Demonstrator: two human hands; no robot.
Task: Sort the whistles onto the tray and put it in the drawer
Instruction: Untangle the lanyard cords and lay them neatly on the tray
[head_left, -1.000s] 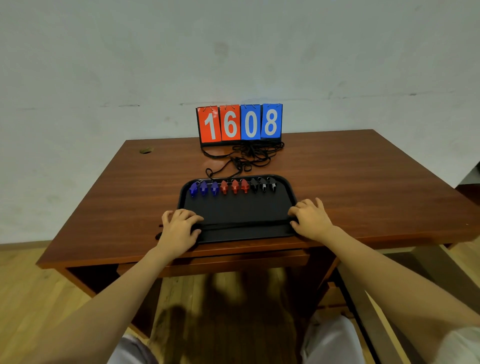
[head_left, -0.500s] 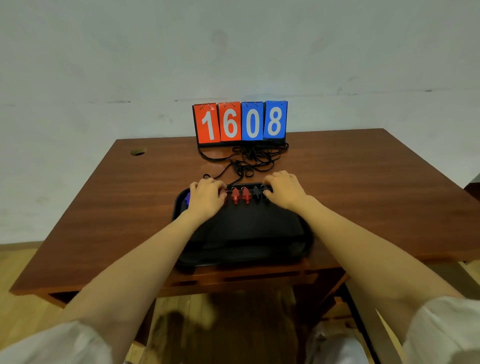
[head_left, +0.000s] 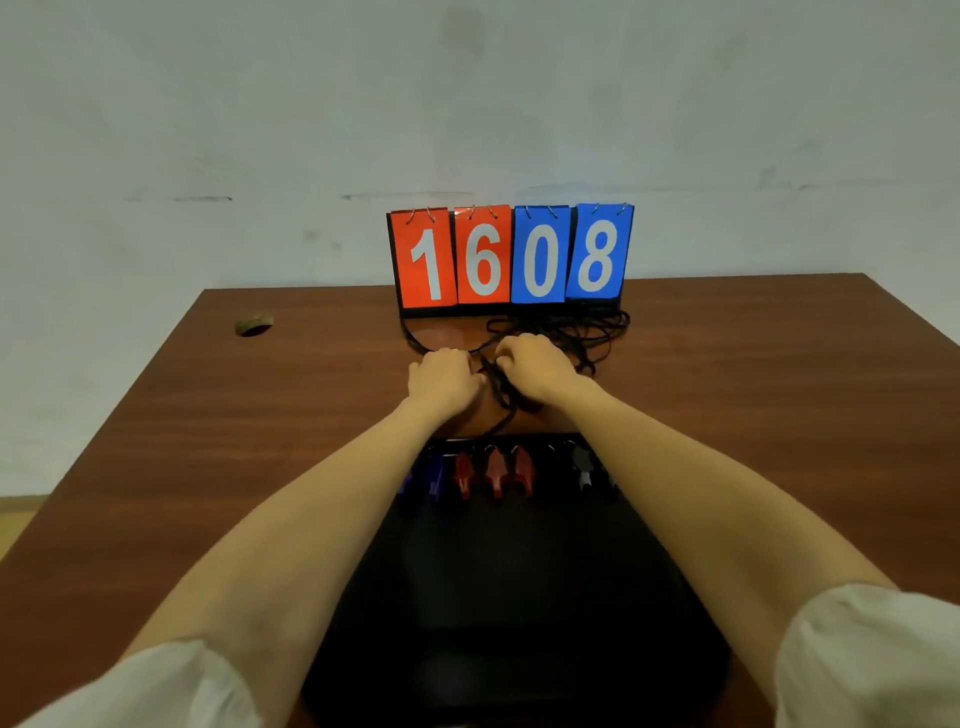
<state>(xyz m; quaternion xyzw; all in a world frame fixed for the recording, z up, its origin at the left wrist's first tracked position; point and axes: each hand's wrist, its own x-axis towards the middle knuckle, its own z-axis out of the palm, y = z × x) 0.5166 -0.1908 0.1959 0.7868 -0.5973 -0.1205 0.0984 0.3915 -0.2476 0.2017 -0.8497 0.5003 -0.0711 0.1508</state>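
Observation:
A black tray (head_left: 514, 582) lies on the brown desk (head_left: 208, 467) in front of me. Along its far edge sit blue whistles (head_left: 434, 480), red whistles (head_left: 496, 470) and black whistles (head_left: 582, 465) in a row, partly hidden by my forearms. Their black cords (head_left: 571, 330) trail off the tray into a tangle on the desk. My left hand (head_left: 441, 379) and my right hand (head_left: 535, 366) are beyond the tray, both closed on a bunch of these cords between them.
A flip scoreboard (head_left: 511, 257) reading 1608 stands at the desk's far edge against the white wall. A round cable hole (head_left: 253, 325) is at the far left of the desk. The drawer is out of view.
Both hands left the tray's near edge, passed over the whistles and now grip the cords beyond the tray. The camera has moved closer over the desk.

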